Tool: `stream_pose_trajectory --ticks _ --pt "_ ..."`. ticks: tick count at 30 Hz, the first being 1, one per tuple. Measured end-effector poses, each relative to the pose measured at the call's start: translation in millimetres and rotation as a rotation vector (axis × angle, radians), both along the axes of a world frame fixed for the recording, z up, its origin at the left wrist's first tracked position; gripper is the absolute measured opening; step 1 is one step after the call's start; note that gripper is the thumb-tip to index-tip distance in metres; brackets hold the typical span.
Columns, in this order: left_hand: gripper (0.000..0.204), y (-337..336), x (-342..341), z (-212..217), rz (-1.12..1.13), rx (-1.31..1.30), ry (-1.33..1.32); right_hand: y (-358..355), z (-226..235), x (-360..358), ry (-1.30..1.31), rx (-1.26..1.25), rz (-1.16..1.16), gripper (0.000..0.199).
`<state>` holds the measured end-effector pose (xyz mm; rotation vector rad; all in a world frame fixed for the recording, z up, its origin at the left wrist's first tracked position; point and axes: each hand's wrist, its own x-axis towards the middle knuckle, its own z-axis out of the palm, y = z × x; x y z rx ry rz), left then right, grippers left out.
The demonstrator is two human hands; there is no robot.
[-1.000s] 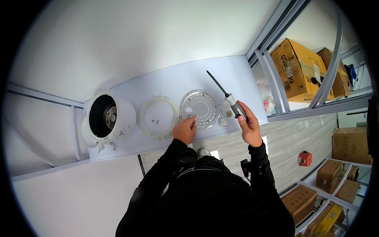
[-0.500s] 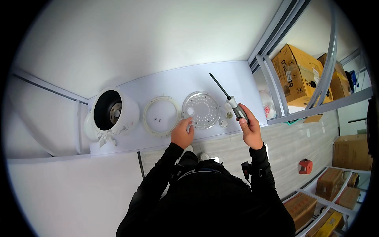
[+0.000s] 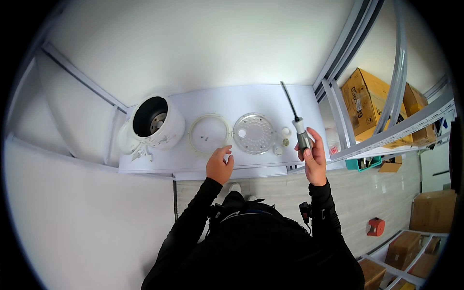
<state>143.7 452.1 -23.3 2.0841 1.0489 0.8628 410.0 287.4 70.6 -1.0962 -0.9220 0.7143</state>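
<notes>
R hand (image 3: 315,162) clamped on a grey-handled screwdriver (image 3: 303,140), tip pointing approx. 11 o'clock, over the bench (image 3: 275,99). L hand (image 3: 220,166): thumb & fingers a bit apart, approx. 5 o'clock of the white ring (image 3: 191,135); can't tell if touching. Small dark bits (image 3: 206,138) lie inside ring. Perforated metal disc (image 3: 256,135) at 3 o'clock of ring, white pot (image 3: 173,129) betw. 9 & 10.

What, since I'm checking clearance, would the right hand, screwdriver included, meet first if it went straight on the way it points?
Probably the white wall behind the table, met by the screwdriver before the right hand; how far off it stands is unclear.
</notes>
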Motion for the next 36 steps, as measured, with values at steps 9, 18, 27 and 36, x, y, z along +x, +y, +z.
stream_pose_trajectory --ticks 9,18,27,36 --pt "0.035 -22.5 -25.7 21.9 0.093 0.042 -0.055 -8.6 1.8 -7.8 0.0 0.122 0.119 0.067" --pt "0.028 -53.0 -67.8 29.6 0.154 -0.016 -0.101 -1.4 4.1 -17.1 0.105 0.028 0.264 0.045" --pt "0.028 -53.1 -158.3 25.1 0.357 -0.018 -0.081 38.7 14.2 -42.5 0.055 -0.023 0.317 0.033" --pt "0.028 19.0 -245.1 16.7 0.397 -0.01 -0.121 113.6 11.4 -126.9 0.021 -0.029 0.352 0.045"
